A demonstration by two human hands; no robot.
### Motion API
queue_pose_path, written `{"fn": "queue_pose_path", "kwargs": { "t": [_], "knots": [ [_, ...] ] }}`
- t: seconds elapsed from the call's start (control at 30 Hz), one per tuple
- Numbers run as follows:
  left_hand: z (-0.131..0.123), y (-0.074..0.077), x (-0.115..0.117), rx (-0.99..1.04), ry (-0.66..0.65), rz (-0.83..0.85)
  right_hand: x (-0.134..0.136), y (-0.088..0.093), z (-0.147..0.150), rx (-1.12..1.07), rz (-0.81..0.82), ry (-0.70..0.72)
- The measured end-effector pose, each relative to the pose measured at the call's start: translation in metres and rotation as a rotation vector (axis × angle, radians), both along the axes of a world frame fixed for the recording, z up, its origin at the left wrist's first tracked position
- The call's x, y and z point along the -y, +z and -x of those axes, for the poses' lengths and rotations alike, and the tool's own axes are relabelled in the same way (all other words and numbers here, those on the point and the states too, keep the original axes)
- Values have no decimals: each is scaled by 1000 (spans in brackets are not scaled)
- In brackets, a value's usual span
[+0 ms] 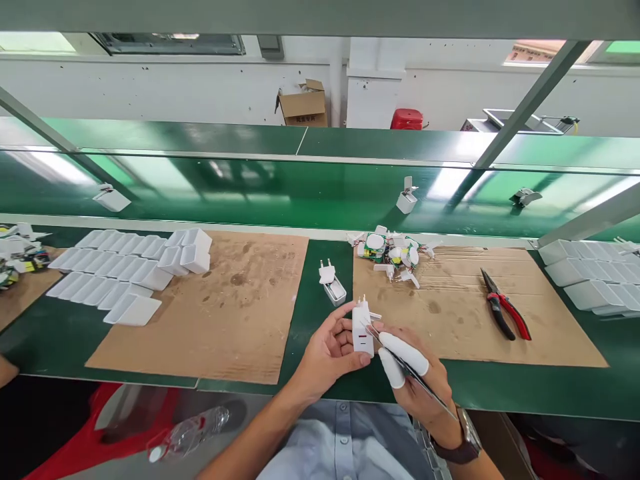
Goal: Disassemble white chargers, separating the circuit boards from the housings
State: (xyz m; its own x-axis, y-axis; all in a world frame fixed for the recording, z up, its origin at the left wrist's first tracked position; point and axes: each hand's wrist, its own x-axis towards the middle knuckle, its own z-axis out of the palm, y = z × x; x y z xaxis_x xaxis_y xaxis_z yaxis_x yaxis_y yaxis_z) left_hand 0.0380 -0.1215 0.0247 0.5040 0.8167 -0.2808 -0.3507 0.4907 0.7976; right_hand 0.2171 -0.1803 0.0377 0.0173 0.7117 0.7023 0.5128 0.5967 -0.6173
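Note:
A white charger with plug pins [362, 328] is held upright between the thumb and fingers of my left hand [327, 348]. My right hand [423, 377], with white covers on two fingers, is closed around metal tweezers [419, 378]. The tweezers' tips meet the charger's right side; whether they grip a part there I cannot make out. Just behind my left hand, another white charger [334, 288] lies on the green bench with its pin piece at its far end. Beyond my hands a pile of circuit boards and white plug parts [393, 250] rests on cardboard.
Red-and-black pliers [505, 307] lie on the right cardboard sheet [440, 333]. Rows of white housings stand at left [130, 267] and right [595, 277]. A green raised ledge [280, 193] runs behind, with a charger [407, 199] on it. A person's arm [7, 371] shows at far left.

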Motion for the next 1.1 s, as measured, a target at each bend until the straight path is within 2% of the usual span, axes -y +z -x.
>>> {"fn": "queue_pose_path", "kwargs": {
  "t": [0.1,0.2,0.33,0.4,0.53,0.67,0.8,1.1],
  "knots": [
    [-7,-5,0,-44,-15,-47,3,-8,-3,-63,47,-25],
    [-13,-9,1,-108,-22,-109,4,-16,-5,-148,167,-55],
    [-17,-12,5,-155,4,-154,9,-15,-7,-267,280,-41],
    [-17,-13,7,-177,24,-173,13,-9,-8,-279,263,-29],
    [-16,-20,8,-186,17,-201,25,2,-14,-167,213,-67],
    [-14,-27,6,-162,-5,-206,38,1,-19,-139,272,-115],
    [-13,-28,6,-148,-12,-220,43,-2,-20,-170,320,-146],
    [-13,-26,5,-145,-21,-233,36,6,-23,-120,245,-5]
  ]
}}
